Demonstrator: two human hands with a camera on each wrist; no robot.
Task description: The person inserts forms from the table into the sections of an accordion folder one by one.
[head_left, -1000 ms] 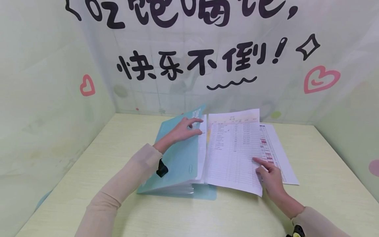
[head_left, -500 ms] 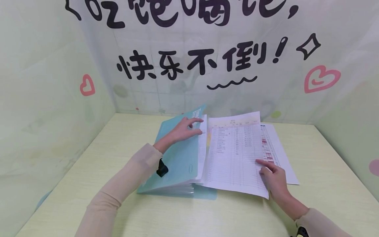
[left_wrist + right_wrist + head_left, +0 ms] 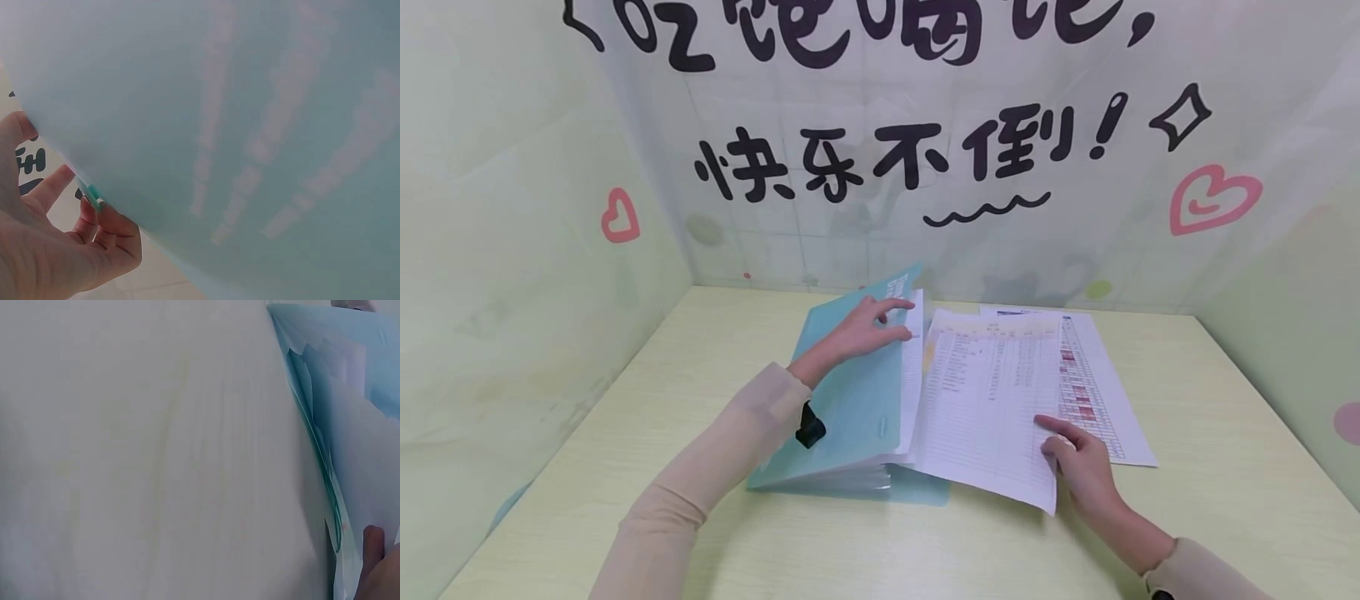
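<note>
A light-blue folder [image 3: 850, 417] lies half open on the table, its front cover lifted. My left hand [image 3: 862, 332] holds that cover and some white pages by their right edge; the left wrist view shows the fingers [image 3: 119, 237] bent at the edge of the cover [image 3: 219, 125]. To the right, a printed table sheet [image 3: 985, 425] slants down, its left side at the folder's inside. My right hand [image 3: 1086, 467] pinches this sheet near its lower right edge. In the right wrist view the thumb [image 3: 374, 547] lies against the white sheet [image 3: 369, 456].
Another printed sheet [image 3: 1097, 392] with red-marked cells lies flat on the table [image 3: 1195, 517], partly under the held one. Behind stands a fabric backdrop [image 3: 865, 250] with black lettering. Similar panels rise at both sides.
The held sheet's top has dropped, baring more of the sheet behind. My right hand shifted right and then back left, ending slightly lower. The left hand and folder cover stayed put.
</note>
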